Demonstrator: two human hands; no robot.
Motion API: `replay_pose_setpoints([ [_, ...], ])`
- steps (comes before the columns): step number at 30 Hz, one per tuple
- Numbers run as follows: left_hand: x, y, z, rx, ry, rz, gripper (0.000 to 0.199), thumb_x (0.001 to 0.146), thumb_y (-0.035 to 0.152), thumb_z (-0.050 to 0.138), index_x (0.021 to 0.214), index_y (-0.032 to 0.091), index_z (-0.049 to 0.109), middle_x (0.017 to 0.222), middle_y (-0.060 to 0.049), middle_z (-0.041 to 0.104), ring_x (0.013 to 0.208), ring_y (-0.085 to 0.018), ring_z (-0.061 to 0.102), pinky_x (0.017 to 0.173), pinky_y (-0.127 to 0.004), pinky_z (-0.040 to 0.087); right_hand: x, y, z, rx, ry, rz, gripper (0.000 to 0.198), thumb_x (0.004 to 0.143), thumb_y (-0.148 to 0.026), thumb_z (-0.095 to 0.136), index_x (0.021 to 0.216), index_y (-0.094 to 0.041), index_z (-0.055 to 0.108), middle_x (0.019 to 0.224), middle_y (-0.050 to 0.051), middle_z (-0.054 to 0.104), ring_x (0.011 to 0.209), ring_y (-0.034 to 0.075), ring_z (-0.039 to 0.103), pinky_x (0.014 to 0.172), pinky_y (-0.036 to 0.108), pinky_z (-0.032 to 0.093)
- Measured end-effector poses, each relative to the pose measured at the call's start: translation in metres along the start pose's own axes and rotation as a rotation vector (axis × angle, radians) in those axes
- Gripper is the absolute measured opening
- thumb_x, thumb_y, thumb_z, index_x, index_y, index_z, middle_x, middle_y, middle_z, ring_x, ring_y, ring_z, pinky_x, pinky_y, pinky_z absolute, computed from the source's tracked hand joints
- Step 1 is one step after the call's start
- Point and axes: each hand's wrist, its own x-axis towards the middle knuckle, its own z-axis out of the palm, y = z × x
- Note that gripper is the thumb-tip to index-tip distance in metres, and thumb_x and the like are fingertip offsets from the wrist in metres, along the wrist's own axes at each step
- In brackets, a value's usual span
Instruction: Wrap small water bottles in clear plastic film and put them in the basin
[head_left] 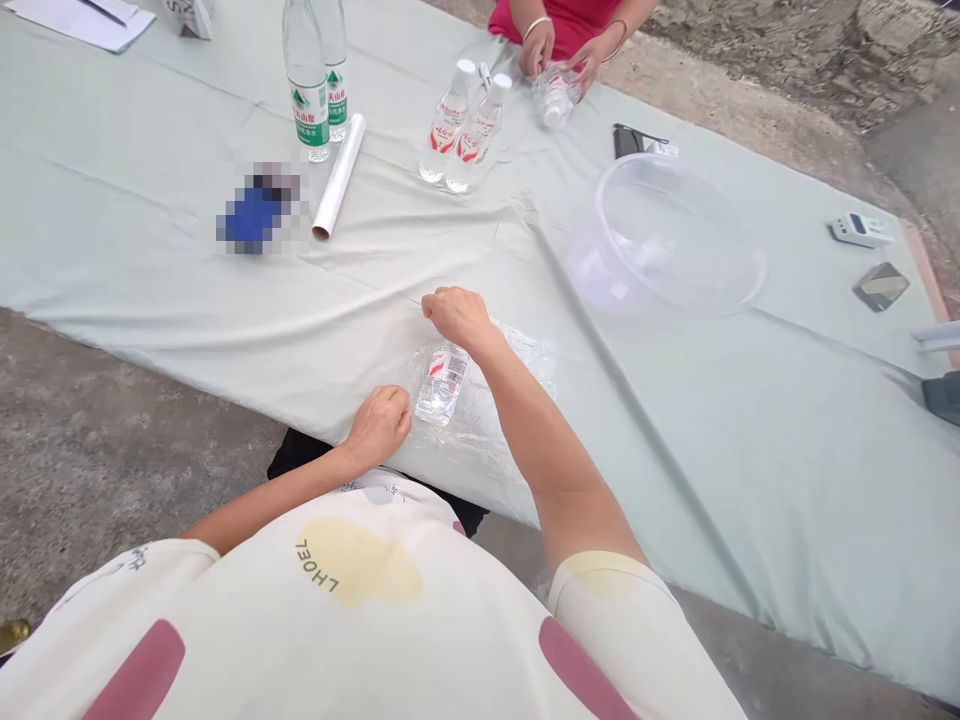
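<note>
A small water bottle [441, 385] with a red-and-white label lies on a sheet of clear cling film [495, 415] near the table's front edge. My left hand [381, 425] is closed at the film's left edge, just beside the bottle's base. Beyond the bottle's upper end, my right hand [456, 316] is closed on the far edge of the film, its forearm crossing over the sheet. The bottle's cap end is hidden under my right hand. Film spreads out to the right of the bottle, partly behind my right forearm.
A film roll [340, 180] lies left of two small bottles [461, 140]; two tall bottles [306, 100] stand behind it. A clear basin [675, 235] sits to the right. Across the table, a person's hands [589, 65] handle a wrapped bottle [556, 98]. A pixelated blue item [253, 215] lies left.
</note>
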Motion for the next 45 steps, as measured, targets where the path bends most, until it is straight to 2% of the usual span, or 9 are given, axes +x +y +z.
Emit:
replay_pose_setpoints([
  [10, 0.002, 0.006, 0.015, -0.24, 0.141, 0.216, 0.024, 0.091, 0.011, 0.041, 0.108, 0.02, 0.055, 0.119, -0.011, 0.068, 0.122, -0.021, 0.062, 0.095, -0.037, 0.055, -0.064, 0.051, 0.02, 0.412, 0.165, 0.072, 0.027, 0.088, -0.011, 0.041, 0.09, -0.017, 0.067, 0.096, 0.009, 0.069, 0.083, 0.019, 0.058, 0.071, 0.029, 0.039],
  [18, 0.018, 0.039, 0.018, 0.076, 0.064, 0.516, 0.023, 0.095, 0.022, 0.049, 0.113, 0.017, 0.062, 0.133, -0.013, 0.064, 0.136, -0.028, 0.05, 0.109, -0.047, 0.044, -0.098, 0.061, 0.063, 0.749, 0.32, 0.236, 0.036, 0.094, -0.049, 0.051, 0.104, -0.017, 0.065, 0.109, 0.009, 0.069, 0.094, 0.02, 0.062, 0.084, 0.032, 0.046],
  [24, 0.034, 0.071, 0.035, 0.312, -0.07, 0.673, 0.029, 0.094, 0.032, 0.055, 0.118, 0.017, 0.062, 0.142, -0.014, 0.057, 0.138, -0.033, 0.045, 0.111, -0.053, 0.035, -0.118, 0.087, 0.079, 0.739, 0.307, 0.334, 0.039, 0.095, -0.041, 0.048, 0.12, -0.017, 0.066, 0.122, 0.011, 0.064, 0.092, 0.02, 0.062, 0.094, 0.037, 0.045],
  [27, 0.038, 0.085, 0.042, 0.369, -0.106, 0.703, 0.032, 0.094, 0.036, 0.056, 0.118, 0.016, 0.062, 0.142, -0.016, 0.057, 0.14, -0.033, 0.042, 0.111, -0.053, 0.032, -0.137, 0.088, 0.067, 0.733, 0.506, 0.463, 0.036, 0.095, -0.033, 0.046, 0.12, -0.016, 0.065, 0.117, 0.011, 0.066, 0.085, 0.019, 0.061, 0.09, 0.036, 0.047],
  [29, 0.041, 0.094, 0.047, 0.404, -0.136, 0.709, 0.038, 0.093, 0.042, 0.057, 0.118, 0.014, 0.063, 0.14, -0.019, 0.057, 0.141, -0.034, 0.04, 0.112, -0.054, 0.03, -0.149, 0.078, 0.058, 0.778, 0.595, 0.404, 0.033, 0.096, -0.033, 0.043, 0.115, -0.019, 0.066, 0.111, 0.008, 0.068, 0.086, 0.018, 0.061, 0.086, 0.033, 0.048],
  [32, 0.045, 0.109, 0.056, 0.454, -0.164, 0.676, 0.054, 0.091, 0.05, 0.059, 0.128, 0.011, 0.059, 0.143, -0.023, 0.053, 0.142, -0.04, 0.036, 0.113, -0.061, 0.025, -0.156, 0.06, 0.054, 0.865, 0.483, 0.241, 0.028, 0.095, -0.037, 0.047, 0.109, -0.023, 0.068, 0.105, 0.005, 0.067, 0.085, 0.017, 0.062, 0.082, 0.031, 0.049],
  [36, 0.047, 0.125, 0.063, 0.476, -0.192, 0.687, 0.063, 0.085, 0.052, 0.066, 0.132, 0.01, 0.057, 0.14, -0.027, 0.054, 0.14, -0.045, 0.037, 0.112, -0.067, 0.023, -0.143, 0.063, 0.065, 0.899, 0.379, 0.395, 0.043, 0.089, -0.048, 0.058, 0.123, -0.021, 0.06, 0.124, 0.01, 0.06, 0.085, 0.017, 0.063, 0.083, 0.034, 0.049],
  [42, 0.033, 0.116, 0.048, 0.156, -0.279, 0.989, 0.026, 0.093, 0.037, 0.058, 0.111, 0.019, 0.064, 0.134, -0.014, 0.062, 0.136, -0.032, 0.048, 0.114, -0.058, 0.032, -0.135, 0.087, 0.079, 0.877, 0.202, 0.494, 0.06, 0.089, -0.064, 0.049, 0.125, -0.016, 0.057, 0.123, 0.015, 0.063, 0.105, 0.026, 0.061, 0.083, 0.034, 0.046],
  [45, 0.029, 0.096, 0.034, -0.058, -0.151, 0.773, 0.017, 0.096, 0.026, 0.049, 0.106, 0.021, 0.062, 0.121, -0.009, 0.068, 0.119, -0.022, 0.06, 0.105, -0.043, 0.046, -0.141, 0.093, 0.08, 0.8, 0.195, 0.522, 0.055, 0.092, -0.062, 0.042, 0.115, -0.017, 0.064, 0.119, 0.016, 0.062, 0.105, 0.028, 0.06, 0.083, 0.035, 0.046],
])
